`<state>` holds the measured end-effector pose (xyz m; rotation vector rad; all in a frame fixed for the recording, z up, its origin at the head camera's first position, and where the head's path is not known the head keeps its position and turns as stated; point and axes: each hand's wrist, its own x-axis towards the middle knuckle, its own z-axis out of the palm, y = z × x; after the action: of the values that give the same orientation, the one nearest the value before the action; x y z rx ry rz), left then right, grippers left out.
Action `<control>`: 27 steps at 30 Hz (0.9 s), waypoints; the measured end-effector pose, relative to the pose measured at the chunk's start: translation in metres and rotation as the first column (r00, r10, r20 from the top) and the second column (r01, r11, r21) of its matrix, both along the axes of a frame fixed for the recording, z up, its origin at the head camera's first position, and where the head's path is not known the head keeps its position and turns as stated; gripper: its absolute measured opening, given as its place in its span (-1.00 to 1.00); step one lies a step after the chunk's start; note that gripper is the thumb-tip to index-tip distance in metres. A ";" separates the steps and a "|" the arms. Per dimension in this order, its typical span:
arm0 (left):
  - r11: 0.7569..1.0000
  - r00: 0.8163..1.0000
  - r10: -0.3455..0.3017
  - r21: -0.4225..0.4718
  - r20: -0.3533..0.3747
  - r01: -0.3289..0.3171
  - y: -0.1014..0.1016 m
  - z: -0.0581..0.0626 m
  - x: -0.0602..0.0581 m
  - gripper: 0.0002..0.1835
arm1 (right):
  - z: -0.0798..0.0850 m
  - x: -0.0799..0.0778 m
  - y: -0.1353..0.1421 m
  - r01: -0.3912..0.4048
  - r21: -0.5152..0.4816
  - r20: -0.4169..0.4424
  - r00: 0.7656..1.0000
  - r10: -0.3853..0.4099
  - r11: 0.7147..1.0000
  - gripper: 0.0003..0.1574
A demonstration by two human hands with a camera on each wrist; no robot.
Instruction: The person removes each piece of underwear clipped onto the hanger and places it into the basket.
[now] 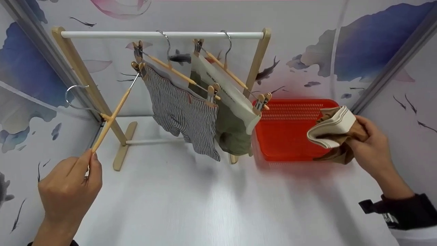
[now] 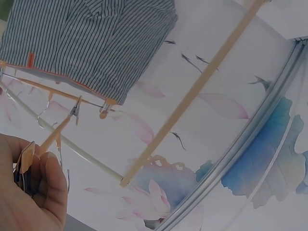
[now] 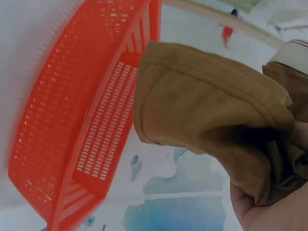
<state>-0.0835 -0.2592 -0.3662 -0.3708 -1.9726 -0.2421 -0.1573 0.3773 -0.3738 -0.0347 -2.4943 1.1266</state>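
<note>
My left hand (image 1: 71, 186) grips one end of a wooden clip hanger (image 1: 112, 118) with a metal hook, held off the rack at the left. A clip (image 2: 74, 110) shows at its far end in the left wrist view. My right hand (image 1: 374, 148) holds a bunched brown garment with a cream waistband (image 1: 336, 124), close over the front right of the red basket (image 1: 297, 157). In the right wrist view a stitched leg opening of the brown garment (image 3: 207, 91) points toward the basket. Striped shorts (image 1: 181, 106) and green-and-cream shorts (image 1: 225, 99) hang clipped to two other hangers.
A clothes rack with a white rail (image 1: 112, 35) and wooden posts (image 1: 92, 85) stands at the back on a white surface (image 1: 191, 205). Printed wall panels (image 1: 300, 20) close in the back and both sides. The red basket sits right of the rack.
</note>
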 end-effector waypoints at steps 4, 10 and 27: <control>1.000 1.000 -0.010 0.021 -0.019 0.010 0.002 0.000 -0.002 -0.76 | 0.004 -0.025 0.012 0.034 -0.073 0.049 0.998 -0.030 0.997 -0.31; 1.000 0.999 -0.017 0.016 -0.034 0.017 0.006 0.000 -0.006 -0.76 | -0.001 -0.052 0.028 0.062 -0.073 0.087 0.995 -0.056 0.995 -0.23; 0.999 1.000 0.003 -0.052 0.017 -0.002 0.000 0.002 -0.007 -0.77 | -0.046 -0.074 0.054 0.081 -0.091 0.301 0.952 -0.051 0.993 -0.07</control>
<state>-0.0902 -0.2588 -0.3644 -0.4013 -1.9991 -0.1935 -0.2313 0.4309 -0.4201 -0.3392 -2.6676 1.3036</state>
